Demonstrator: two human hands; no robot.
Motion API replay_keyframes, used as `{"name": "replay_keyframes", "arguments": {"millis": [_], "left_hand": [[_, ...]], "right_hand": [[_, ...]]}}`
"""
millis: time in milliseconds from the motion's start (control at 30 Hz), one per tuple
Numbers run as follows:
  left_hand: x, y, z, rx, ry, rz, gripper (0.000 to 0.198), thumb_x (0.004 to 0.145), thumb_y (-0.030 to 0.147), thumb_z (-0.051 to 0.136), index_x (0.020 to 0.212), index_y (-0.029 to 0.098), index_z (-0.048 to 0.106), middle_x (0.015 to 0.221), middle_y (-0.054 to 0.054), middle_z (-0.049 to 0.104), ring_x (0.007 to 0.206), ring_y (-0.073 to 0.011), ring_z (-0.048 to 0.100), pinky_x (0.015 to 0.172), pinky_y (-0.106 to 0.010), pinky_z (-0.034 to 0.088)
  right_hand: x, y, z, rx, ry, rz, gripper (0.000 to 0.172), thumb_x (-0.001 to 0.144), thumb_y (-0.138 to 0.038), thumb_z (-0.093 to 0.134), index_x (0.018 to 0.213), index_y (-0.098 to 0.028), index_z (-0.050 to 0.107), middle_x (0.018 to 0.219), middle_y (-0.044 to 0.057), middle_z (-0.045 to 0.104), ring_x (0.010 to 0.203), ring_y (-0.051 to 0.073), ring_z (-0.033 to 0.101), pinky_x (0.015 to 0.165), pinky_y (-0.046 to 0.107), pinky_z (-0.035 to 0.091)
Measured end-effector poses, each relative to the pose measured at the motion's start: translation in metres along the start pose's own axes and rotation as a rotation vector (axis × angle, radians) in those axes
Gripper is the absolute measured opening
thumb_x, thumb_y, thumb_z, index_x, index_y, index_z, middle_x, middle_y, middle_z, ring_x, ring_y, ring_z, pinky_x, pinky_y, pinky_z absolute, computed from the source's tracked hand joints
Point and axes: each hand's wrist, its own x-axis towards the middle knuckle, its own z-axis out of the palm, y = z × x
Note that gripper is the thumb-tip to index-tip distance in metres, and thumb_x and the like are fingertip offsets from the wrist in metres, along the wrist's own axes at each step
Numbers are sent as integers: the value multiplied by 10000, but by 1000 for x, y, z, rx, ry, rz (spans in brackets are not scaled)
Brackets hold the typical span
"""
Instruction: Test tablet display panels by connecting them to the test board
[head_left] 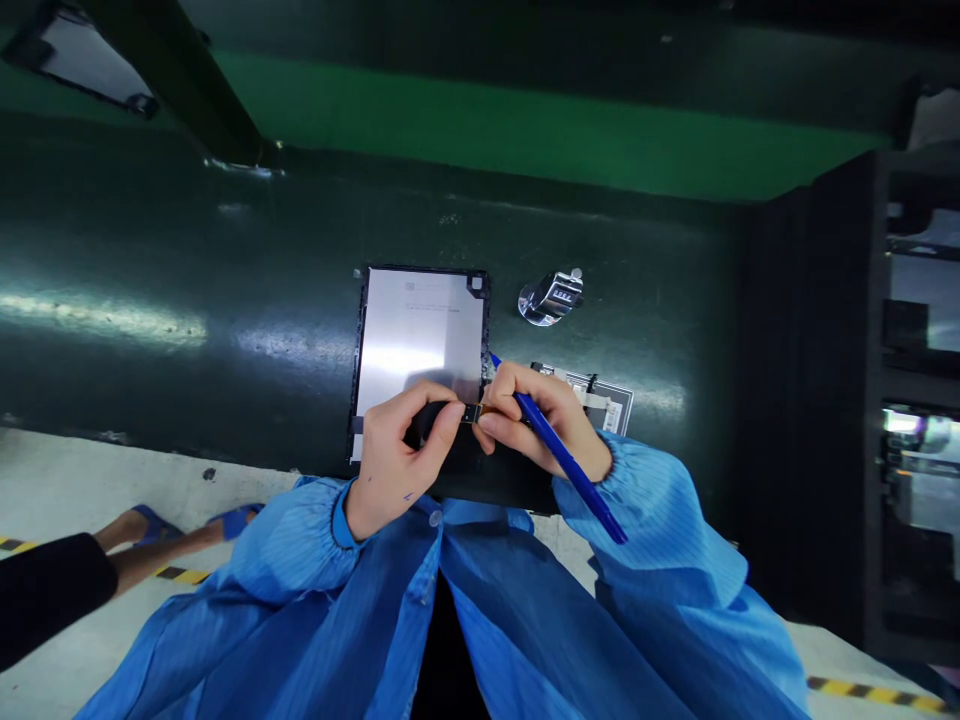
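A tablet screen panel (pixel 420 325), silver back up with a black edge, lies on the dark green bench. Over its lower right corner, my left hand (pixel 397 440) pinches a black strip whose small connector end (pixel 471 413) shows between my hands. My right hand (pixel 544 415) grips a blue pen-like stick (pixel 574 470) slanting down toward my sleeve. Its thumb and finger also press at the connector's right side, where a brownish bit of flex shows. The stick's tip reaches the panel's right edge. Partly behind my right hand lies a flat part with a barcode label (pixel 613 415).
A chrome tally counter (pixel 551 298) stands right of the panel. A dark rack (pixel 840 400) with screens on its shelves borders the right side. A green post (pixel 184 80) rises at the upper left. Another person's legs and blue shoes (pixel 154 525) show at lower left.
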Motion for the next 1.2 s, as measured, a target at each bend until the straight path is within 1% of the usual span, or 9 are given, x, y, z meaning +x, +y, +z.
{"name": "replay_keyframes", "arguments": {"millis": [267,667,733,867,933,1033,1100,1167,1200], "left_hand": [[1,2,-1,14,-13,2,124,891,164,612,769,184,608,641,62,610,510,-50,480,464,-181,338],[-1,2,-1,18,-78,25,126,900,158,592,778,187,607,659,50,630,507,-62,479,502,-204,373],[-2,2,0,24,-103,33,125,898,154,588,779,188,608,658,49,628,513,-67,486,514,-208,384],[-5,1,4,31,-122,40,112,905,163,578,803,193,614,684,41,649,536,-79,517,538,-221,409],[-5,0,5,29,-119,40,117,914,173,568,809,196,616,693,38,659,554,-87,543,560,-228,428],[-2,-4,-2,19,-109,-1,147,934,218,555,806,202,625,708,27,669,628,-108,604,619,-238,466],[1,-10,-14,8,-39,-23,186,969,271,503,897,208,663,819,-3,696,772,-135,647,729,-262,499],[3,-21,-29,4,100,-14,274,999,319,433,1045,213,681,989,-44,701,946,-167,643,869,-314,497],[3,-27,-37,9,165,-12,307,1006,335,411,1104,215,676,1057,-59,690,1011,-181,629,923,-343,485]], "right_hand": [[1,0,-1,-36,-11,-4,289,869,-93,608,755,-218,373,622,-55,545,551,78,537,549,192,401],[-2,2,1,14,-46,-19,258,856,-114,586,766,-222,370,607,-52,541,546,98,602,533,199,435],[-2,4,3,15,-43,-10,255,842,-128,581,751,-224,363,577,-64,500,503,91,559,495,197,397],[-1,13,11,-65,28,-20,265,796,-134,538,671,-224,322,522,-90,370,434,54,370,443,201,274],[1,17,12,-90,58,-27,279,802,-149,516,648,-224,296,506,-91,348,430,52,337,443,206,264],[5,12,3,-220,53,1,290,848,-210,593,661,-215,371,530,-63,480,463,78,461,482,219,352],[5,1,-5,-371,213,-48,219,904,-327,614,754,-207,508,680,-1,627,597,134,608,586,264,460],[0,-12,-7,-478,565,-195,264,967,-481,508,936,-232,591,806,37,663,698,178,658,649,311,497],[-4,-18,-4,-505,759,-286,320,980,-532,449,1013,-249,595,815,40,648,688,181,645,627,316,485]]}}
